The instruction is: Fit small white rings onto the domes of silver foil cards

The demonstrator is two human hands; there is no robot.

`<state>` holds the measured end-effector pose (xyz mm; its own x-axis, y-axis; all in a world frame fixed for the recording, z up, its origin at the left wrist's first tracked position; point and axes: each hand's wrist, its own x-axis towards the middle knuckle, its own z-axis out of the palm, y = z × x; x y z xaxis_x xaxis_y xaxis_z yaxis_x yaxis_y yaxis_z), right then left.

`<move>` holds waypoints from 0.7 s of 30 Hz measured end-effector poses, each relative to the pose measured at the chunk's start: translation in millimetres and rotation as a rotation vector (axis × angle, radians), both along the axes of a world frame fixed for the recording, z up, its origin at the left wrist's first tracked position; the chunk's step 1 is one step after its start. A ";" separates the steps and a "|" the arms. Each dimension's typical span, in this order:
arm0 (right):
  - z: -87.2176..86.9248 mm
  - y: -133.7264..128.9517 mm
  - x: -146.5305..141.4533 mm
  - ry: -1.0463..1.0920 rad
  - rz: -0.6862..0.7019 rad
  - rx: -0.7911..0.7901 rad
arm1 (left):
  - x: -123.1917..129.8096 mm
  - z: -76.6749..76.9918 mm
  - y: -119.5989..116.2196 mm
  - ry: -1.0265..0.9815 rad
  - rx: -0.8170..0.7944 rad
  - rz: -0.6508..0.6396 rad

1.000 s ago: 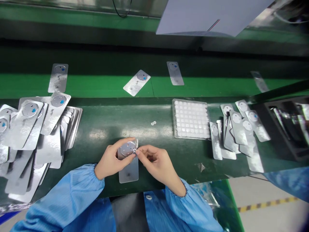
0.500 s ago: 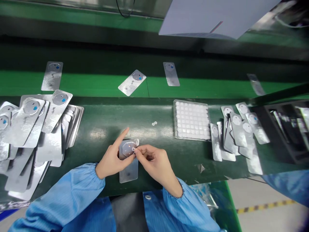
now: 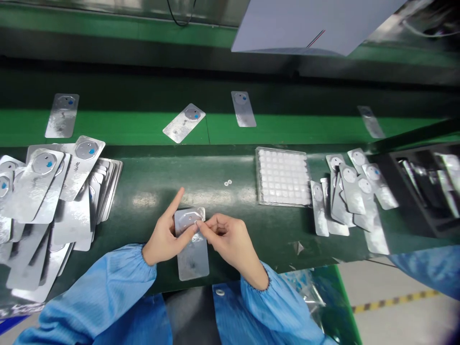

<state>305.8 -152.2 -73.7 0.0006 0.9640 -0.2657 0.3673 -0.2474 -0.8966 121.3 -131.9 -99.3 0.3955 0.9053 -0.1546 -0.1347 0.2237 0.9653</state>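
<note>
A silver foil card [image 3: 193, 262] with a round recess lies on the dark green belt [image 3: 151, 177] between my hands. My left hand [image 3: 166, 237] presses its thumb on the card, and the index finger points up, off it. My right hand [image 3: 225, 243] pinches a tiny white disc [image 3: 197, 223] at the recess, and the fingertips partly hide it. Two more small white discs [image 3: 227, 182] lie loose on the belt, farther away.
To the left stands a heap of foil cards [image 3: 72, 191], with a smaller heap [image 3: 350, 201] to the right. A tray of white pads [image 3: 257, 177] sits beyond my right hand. Several single cards [image 3: 183, 123] lie on the green shelf behind. A blue sleeve [image 3: 427, 270] shows at the right edge.
My left index finger has lifted off the card and stays raised. The card has shifted slightly toward me. The view has drifted a little, so the shelf cards appear farther left.
</note>
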 end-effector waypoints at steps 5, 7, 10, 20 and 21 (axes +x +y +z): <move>-13.2 8.7 8.2 0.117 -0.018 -0.029 | 0.4 1.2 10.4 -0.019 -0.132 0.041; -20.3 8.2 9.3 0.263 0.014 -0.059 | -0.1 -0.9 12.5 -0.024 -0.196 0.051; -31.9 0.8 10.5 0.402 -0.092 -0.016 | 0.2 -4.1 9.8 -0.038 -0.257 0.114; -52.2 -16.5 12.7 0.426 -0.207 0.107 | -73.3 78.6 149.6 0.035 -0.001 0.503; -54.1 -13.4 13.1 0.427 -0.194 0.112 | -90.7 95.1 171.6 0.127 0.014 0.595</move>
<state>318.9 -165.5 -127.8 0.0971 0.9796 -0.1759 -0.0832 -0.1681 -0.9822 30.5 39.8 -4.2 -0.1998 0.9677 -0.1537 -0.1161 0.1323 0.9844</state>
